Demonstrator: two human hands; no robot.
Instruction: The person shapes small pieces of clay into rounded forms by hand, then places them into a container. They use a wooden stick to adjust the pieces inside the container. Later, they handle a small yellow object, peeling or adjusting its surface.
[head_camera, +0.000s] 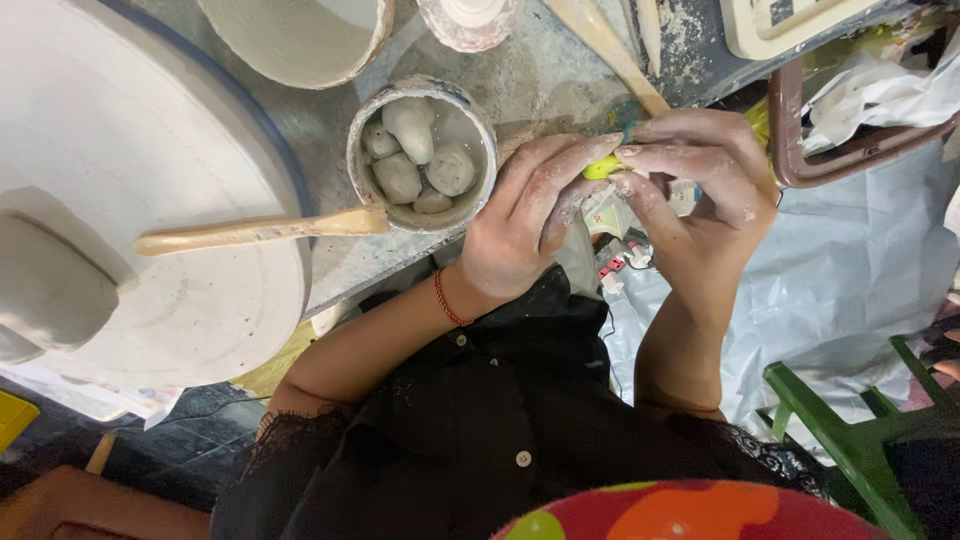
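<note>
Both hands meet just right of the small pot (422, 152) of grey clay lumps (415, 160). The left hand (520, 225), dusted with clay and wearing a red string bracelet (446, 300), curls its fingers around a small yellow-green piece (602, 167). The right hand (700, 190) presses its fingertips onto the same piece from the other side, so the two hands are closed together on it. Leaning on the pot's left rim is a wooden stick (260, 230), lying across a large white disc (150, 200). Beyond the pot stands a pale bowl (300, 40). Far right of the pot lies crumpled plastic sheeting (850, 290).
</note>
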